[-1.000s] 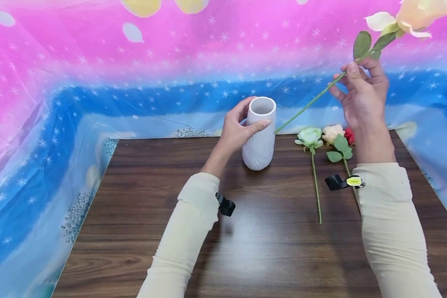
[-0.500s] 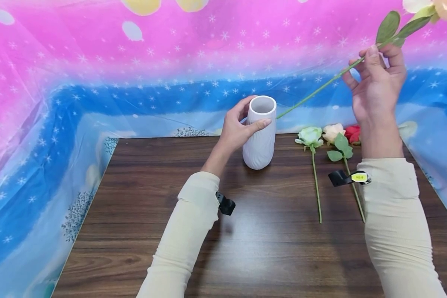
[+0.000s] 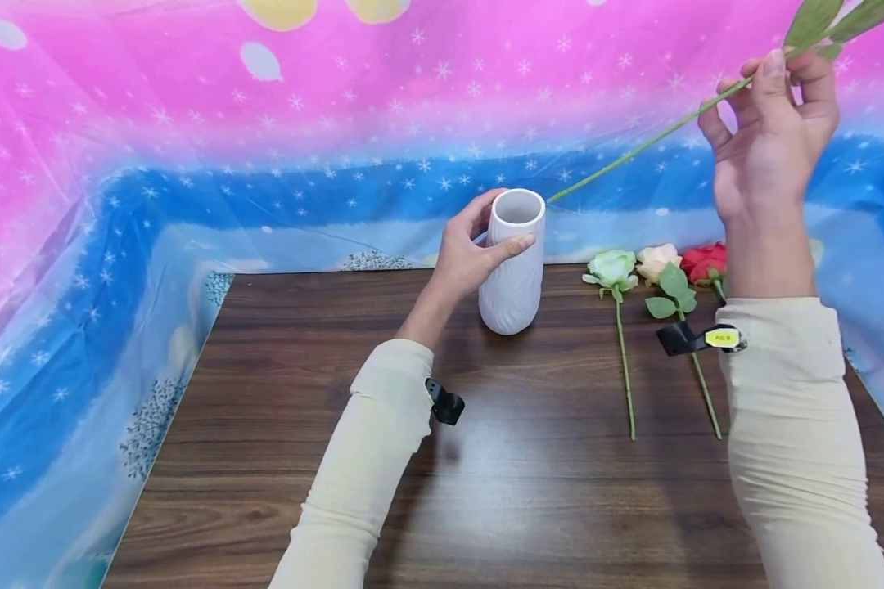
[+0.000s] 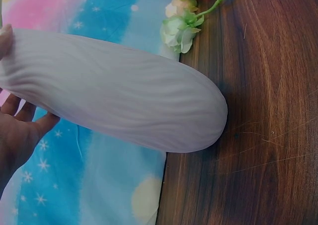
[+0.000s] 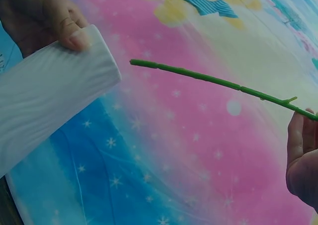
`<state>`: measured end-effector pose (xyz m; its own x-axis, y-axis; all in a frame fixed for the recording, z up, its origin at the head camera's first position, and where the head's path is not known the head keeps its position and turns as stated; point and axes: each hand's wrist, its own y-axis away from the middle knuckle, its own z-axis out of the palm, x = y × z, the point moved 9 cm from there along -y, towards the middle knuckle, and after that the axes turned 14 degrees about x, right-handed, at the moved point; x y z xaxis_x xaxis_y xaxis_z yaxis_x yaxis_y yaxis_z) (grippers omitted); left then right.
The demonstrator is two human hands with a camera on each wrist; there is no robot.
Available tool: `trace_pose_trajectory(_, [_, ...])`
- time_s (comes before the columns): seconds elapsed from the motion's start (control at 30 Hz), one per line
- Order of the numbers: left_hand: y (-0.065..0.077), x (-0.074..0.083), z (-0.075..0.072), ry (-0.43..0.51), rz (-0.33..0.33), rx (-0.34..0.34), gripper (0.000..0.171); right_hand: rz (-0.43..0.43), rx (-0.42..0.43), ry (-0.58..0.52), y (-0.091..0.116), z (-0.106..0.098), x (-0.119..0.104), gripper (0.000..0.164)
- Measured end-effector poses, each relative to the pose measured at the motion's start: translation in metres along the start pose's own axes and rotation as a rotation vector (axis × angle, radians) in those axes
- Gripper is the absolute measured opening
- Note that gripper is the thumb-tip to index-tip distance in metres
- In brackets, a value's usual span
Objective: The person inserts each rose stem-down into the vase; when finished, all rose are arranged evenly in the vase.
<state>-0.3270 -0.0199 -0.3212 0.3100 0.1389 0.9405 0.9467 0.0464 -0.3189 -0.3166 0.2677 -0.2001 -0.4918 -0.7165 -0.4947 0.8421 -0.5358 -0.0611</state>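
Observation:
A white ribbed vase (image 3: 511, 282) stands upright near the table's back edge. My left hand (image 3: 475, 249) grips it around its upper part, thumb across the front. Up at the right, my right hand (image 3: 777, 135) pinches the green stem (image 3: 648, 146) of an artificial flower just below its leaves (image 3: 814, 23); the bloom is outside the head view. The stem slants down to the left, its lower end close to the vase's rim. In the right wrist view, the stem's tip (image 5: 133, 62) is in the air, a short gap from the vase mouth (image 5: 107, 51).
On the dark wooden table (image 3: 302, 458), right of the vase, lie a pale green rose (image 3: 611, 268), a peach rose (image 3: 659, 262) and a red rose (image 3: 703, 260), partly behind the right arm. A pink and blue snowflake cloth (image 3: 265, 164) hangs behind the table.
My right hand has moved up and to the right with the flower, and the stem's lower end has risen to rim height. The left hand and vase have stayed in place.

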Motion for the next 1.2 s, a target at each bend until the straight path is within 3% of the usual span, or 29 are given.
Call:
trace_pose_trajectory(0.27, [0.001, 0.001, 0.000, -0.001, -0.003, 0.000, 0.065, -0.039, -0.044, 0.025, 0.005, 0.013, 0.004, 0.003])
trace_pose_trajectory(0.6, [0.000, 0.001, 0.001, 0.002, -0.008, 0.000, 0.066, -0.017, -0.075, 0.030, 0.012, 0.022, 0.017, 0.007])
trace_pose_trajectory(0.83, [0.000, 0.000, 0.001, -0.004, -0.002, 0.002, 0.066, -0.065, -0.156, 0.111, 0.020, 0.028, 0.022, 0.008])
trace_pose_trajectory(1.07, [0.000, 0.001, 0.001, -0.004, -0.003, -0.004, 0.065, -0.045, -0.179, 0.132, 0.021, 0.027, 0.029, 0.004])
trace_pose_trajectory(1.2, [0.000, 0.001, 0.001, -0.003, -0.007, -0.006, 0.065, -0.113, -0.219, 0.182, 0.024, 0.029, 0.029, 0.004])
